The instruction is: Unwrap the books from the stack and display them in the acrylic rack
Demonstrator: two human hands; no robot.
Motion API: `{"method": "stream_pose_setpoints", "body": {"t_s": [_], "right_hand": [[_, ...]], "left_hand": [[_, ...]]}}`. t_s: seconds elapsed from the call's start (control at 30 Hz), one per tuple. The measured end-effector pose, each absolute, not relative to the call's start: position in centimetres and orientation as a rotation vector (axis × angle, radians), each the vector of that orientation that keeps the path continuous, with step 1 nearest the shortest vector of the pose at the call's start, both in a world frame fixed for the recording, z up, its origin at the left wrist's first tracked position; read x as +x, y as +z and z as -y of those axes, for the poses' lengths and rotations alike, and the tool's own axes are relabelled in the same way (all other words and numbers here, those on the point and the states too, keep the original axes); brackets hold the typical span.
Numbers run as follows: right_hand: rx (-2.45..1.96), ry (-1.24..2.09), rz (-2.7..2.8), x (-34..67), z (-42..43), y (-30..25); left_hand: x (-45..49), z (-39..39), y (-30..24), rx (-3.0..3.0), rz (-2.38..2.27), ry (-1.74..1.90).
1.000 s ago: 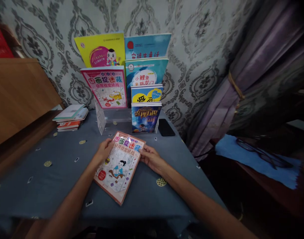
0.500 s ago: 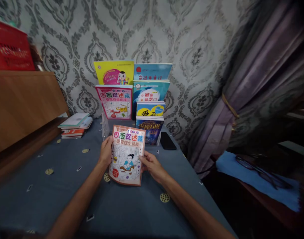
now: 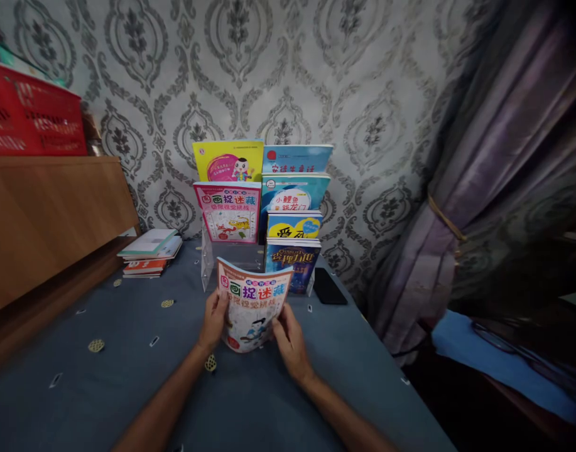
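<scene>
Your left hand [image 3: 214,319] and right hand [image 3: 289,336] grip a picture book [image 3: 253,303] by its sides, upright. It stands just before the clear rack [image 3: 207,267] of books on the table [image 3: 103,376].

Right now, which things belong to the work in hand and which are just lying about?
In hand: picture book, held by left hand and right hand; clear rack just behind it; books standing in the rack.
Lying about: book stack; black phone beside the rack; red crate; curtain; blue cloth.

Head-worn view, forward-down, close behind left hand [image 3: 215,321], right hand [image 3: 288,338], book [image 3: 254,295]; seemingly wide-angle.
</scene>
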State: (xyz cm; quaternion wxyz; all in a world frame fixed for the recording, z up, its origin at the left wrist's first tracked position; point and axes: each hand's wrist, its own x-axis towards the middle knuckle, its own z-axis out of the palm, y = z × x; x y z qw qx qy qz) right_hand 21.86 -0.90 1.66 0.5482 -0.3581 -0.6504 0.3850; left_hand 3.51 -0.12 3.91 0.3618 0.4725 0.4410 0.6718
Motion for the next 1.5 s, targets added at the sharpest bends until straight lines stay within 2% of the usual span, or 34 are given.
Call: {"method": "stream_pose_setpoints", "body": {"t_s": [0.17,0.33,1.0,1.5], "right_hand": [[-0.871,0.94,1.551,22.4,0.7,1.2],[-0.882,0.922,1.588,22.7,0.4,1.2],[-0.921,1.016,1.533,22.6,-0.3,0.9],[-0.755,1.54,1.255,22.2,-0.2,2.2]], "left_hand": [[3.0,-0.2,2.2,1.224,-1.087,1.626],[3.0,-0.4,2.7,1.269,-1.108,1.583],[2.7,-0.6,2.3,1.169,-1.066,1.626],[2.8,-1.3,2.0,0.722,-0.868,1.635]]}}
